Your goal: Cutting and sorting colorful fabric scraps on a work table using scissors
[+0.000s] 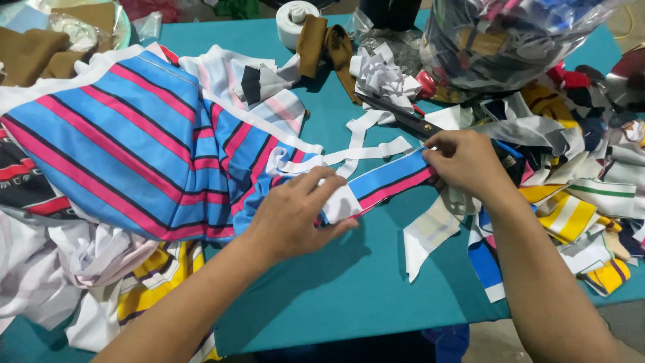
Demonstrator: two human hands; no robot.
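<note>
A blue garment with pink, black and white stripes (127, 141) lies spread over the left of the teal table (349, 282). A narrow striped band of the same cloth (388, 176) stretches from it to the right. My left hand (295, 215) pinches the band's white-edged near end against the garment. My right hand (463, 161) grips the band's far end and holds it taut. A thin white strip (363, 151) lies just behind the band.
Black scissors (396, 114) lie behind my right hand. A heap of striped cloth scraps (578, 195) covers the right side. A clear bag of scraps (510, 40) stands at the back right, a white tape roll (295, 20) at the back. More garments (54, 269) pile up at the left.
</note>
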